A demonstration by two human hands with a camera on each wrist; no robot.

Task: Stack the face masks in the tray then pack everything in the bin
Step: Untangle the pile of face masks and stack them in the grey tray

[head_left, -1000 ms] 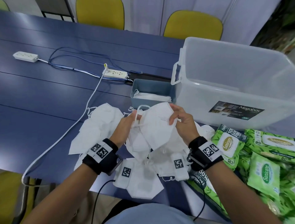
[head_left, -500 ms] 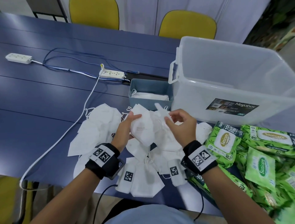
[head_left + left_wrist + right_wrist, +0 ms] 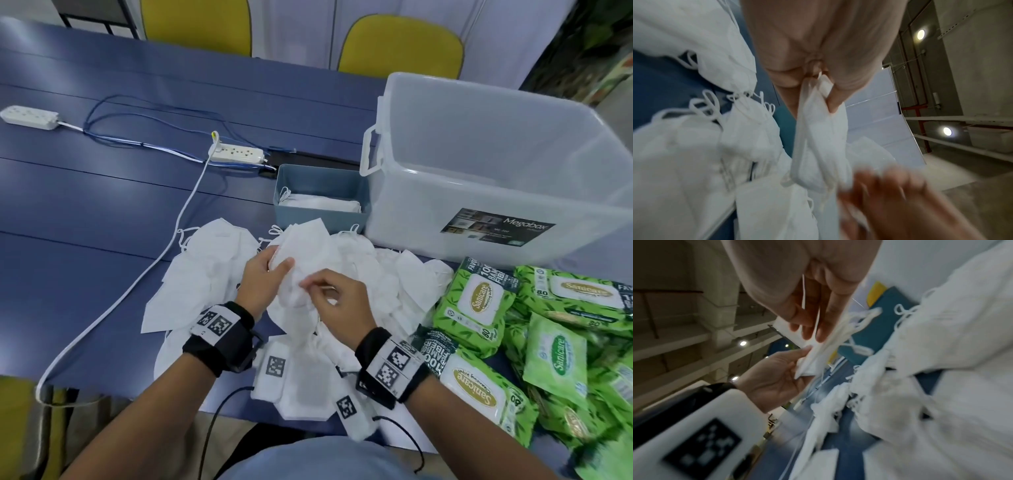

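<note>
Holding: your left hand [image 3: 262, 286] pinches a face mask [image 3: 306, 251].
Right grip: your right hand [image 3: 337, 303] pinches its ear loop [image 3: 816, 324].
Below: mask pile [image 3: 205, 270] on table [image 3: 85, 205].

At the right of the head view, "Megabox" is printed on the label of the clear bin [image 3: 498, 224]. "Sanicare" and "80" are read on the green wipe packs [image 3: 479, 301] at the lower right. Square coded markers are worn on both wristbands [image 3: 214, 323]; they carry no readable words.
</note>
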